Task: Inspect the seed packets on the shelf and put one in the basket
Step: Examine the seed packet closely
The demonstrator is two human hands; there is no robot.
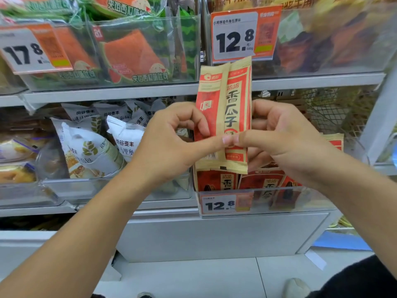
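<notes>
Both hands, left point(171, 136) and right point(279, 134), pinch flat red-tan paper seed packet point(225, 112), upright, thumbs touching.

- The seed packet's point(223, 117) lower middle is covered by both thumbs meeting across it.
- Right hand's point(285, 138) fingers lie behind the packet, mostly out of sight.
- Packets in the shelf bin point(247, 181) show their tops only.
- The top-right bin's contents point(335, 37) are blurred.
- Both forearms are cut off by the picture's edges.
</notes>
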